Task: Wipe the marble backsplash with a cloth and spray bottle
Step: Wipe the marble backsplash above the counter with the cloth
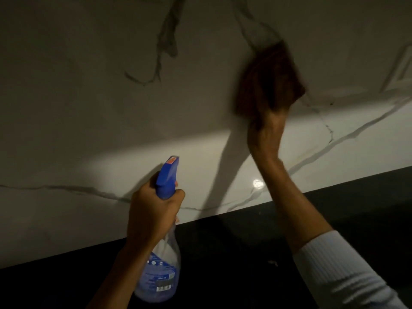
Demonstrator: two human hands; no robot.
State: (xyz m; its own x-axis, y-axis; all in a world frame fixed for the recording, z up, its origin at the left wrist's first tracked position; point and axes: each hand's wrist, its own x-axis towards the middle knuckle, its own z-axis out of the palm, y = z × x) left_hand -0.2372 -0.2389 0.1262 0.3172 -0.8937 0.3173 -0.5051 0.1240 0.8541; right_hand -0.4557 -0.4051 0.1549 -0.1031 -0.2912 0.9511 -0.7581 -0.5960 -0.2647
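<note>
The white marble backsplash (93,121) with grey veins fills most of the view. My right hand (265,139) presses a brown cloth (269,81) flat against the marble at the upper right; cloth and hand are blurred. My left hand (153,215) grips the neck of a clear spray bottle (160,273) with a blue trigger head (167,177). The nozzle points up toward the wall, a short way off it, below and left of the cloth.
A dark countertop (256,253) runs along the foot of the backsplash, from lower left to right. A bright patch of light lies across the lower marble, and the upper part is dim. A white ribbed sleeve (338,273) covers my right forearm.
</note>
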